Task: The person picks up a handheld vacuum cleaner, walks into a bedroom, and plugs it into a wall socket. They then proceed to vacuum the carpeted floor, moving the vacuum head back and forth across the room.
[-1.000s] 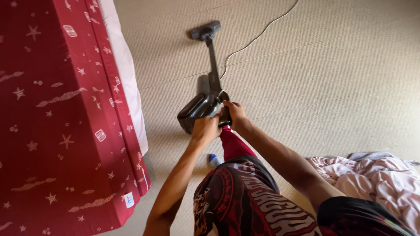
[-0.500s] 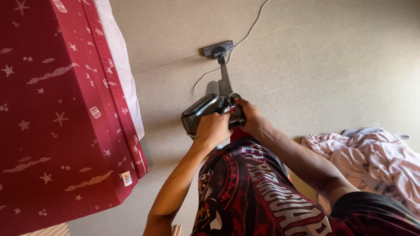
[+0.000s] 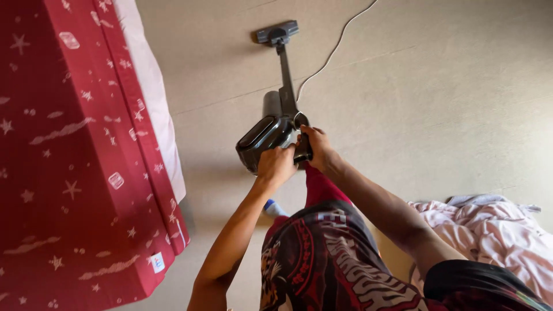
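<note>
While both hands grip the stick vacuum at frame centre — left hand curled round the body, right hand closed on the handle — its floor head sits at the upper middle. A white cord trails just beside it and could snag under the head; the red star-patterned mattress crowds the left.

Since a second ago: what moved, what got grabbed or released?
The stick vacuum pulled back toward the person, then pushed out again, its floor head near the white cord. Nothing was grabbed or released: left hand and right hand still grip it. Red mattress and pink bedding stayed put.
</note>
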